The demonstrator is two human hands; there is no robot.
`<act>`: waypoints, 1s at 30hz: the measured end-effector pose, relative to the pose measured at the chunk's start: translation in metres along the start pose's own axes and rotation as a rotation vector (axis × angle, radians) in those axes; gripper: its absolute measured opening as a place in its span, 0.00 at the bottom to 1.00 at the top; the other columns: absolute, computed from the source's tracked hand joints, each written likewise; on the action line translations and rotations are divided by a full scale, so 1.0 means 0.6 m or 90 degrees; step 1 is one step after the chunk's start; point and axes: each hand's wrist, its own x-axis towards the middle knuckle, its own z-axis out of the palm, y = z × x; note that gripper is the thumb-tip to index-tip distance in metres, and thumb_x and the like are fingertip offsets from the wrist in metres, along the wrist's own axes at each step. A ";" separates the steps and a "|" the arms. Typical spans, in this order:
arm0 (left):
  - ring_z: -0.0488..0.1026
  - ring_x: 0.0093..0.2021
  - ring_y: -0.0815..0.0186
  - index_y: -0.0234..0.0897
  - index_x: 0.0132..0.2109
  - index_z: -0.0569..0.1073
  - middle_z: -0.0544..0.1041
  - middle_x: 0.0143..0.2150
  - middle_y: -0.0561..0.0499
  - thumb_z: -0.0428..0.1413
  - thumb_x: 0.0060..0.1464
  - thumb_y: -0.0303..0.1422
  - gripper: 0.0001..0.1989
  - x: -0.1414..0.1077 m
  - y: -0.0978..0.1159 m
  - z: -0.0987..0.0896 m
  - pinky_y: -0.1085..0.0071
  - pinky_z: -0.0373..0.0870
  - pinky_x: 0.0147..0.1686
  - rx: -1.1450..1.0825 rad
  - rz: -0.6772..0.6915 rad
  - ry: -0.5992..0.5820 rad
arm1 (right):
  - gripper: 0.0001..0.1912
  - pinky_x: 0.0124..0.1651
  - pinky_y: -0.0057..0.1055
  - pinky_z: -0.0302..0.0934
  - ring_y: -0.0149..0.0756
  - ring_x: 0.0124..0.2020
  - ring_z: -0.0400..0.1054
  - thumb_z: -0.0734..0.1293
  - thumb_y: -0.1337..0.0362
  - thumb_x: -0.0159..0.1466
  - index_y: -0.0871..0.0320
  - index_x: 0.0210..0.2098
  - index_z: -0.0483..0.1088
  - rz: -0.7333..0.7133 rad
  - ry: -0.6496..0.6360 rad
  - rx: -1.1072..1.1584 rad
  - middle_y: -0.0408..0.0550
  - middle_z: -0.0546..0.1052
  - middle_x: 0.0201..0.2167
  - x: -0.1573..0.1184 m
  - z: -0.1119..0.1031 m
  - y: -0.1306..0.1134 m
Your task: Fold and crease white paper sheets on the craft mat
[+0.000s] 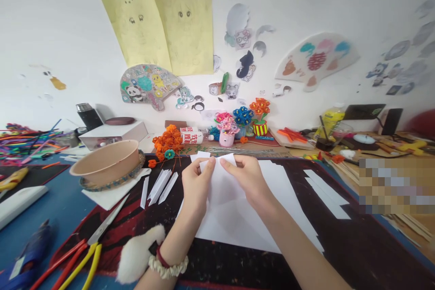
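Two-handed pose | left hand, right hand — angled inward | fingers pinching white paper

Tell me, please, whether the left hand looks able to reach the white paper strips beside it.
Probably yes: the strips lie uncovered beside the left hand with nothing between, though it pinches paper.

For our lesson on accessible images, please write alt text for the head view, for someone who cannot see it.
A person's left hand and right hand pinch white paper over white sheets on a dark mat. Paper strips and scissors lie to the left; behind, potted pipe-cleaner flowers stand before a wall bearing drawings.
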 end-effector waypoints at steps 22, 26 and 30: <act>0.69 0.27 0.62 0.39 0.33 0.78 0.73 0.22 0.50 0.53 0.54 0.35 0.10 -0.011 -0.050 0.020 0.71 0.53 0.27 0.647 0.105 -0.136 | 0.14 0.44 0.35 0.58 0.44 0.46 0.66 0.58 0.71 0.63 0.61 0.46 0.69 -0.197 0.060 -0.692 0.56 0.74 0.42 0.054 -0.049 0.088; 0.74 0.34 0.57 0.39 0.35 0.77 0.78 0.31 0.45 0.52 0.55 0.34 0.09 -0.010 -0.051 0.021 0.70 0.56 0.29 0.722 0.115 -0.152 | 0.17 0.47 0.35 0.58 0.43 0.47 0.65 0.55 0.76 0.63 0.60 0.47 0.68 -0.226 0.057 -0.745 0.55 0.72 0.43 0.052 -0.039 0.112; 0.75 0.37 0.56 0.38 0.34 0.77 0.79 0.34 0.44 0.52 0.55 0.33 0.09 -0.006 -0.050 0.019 0.68 0.59 0.33 0.767 0.117 -0.161 | 0.17 0.49 0.36 0.56 0.44 0.49 0.63 0.54 0.76 0.64 0.61 0.49 0.67 -0.233 0.062 -0.797 0.56 0.71 0.45 0.053 -0.041 0.129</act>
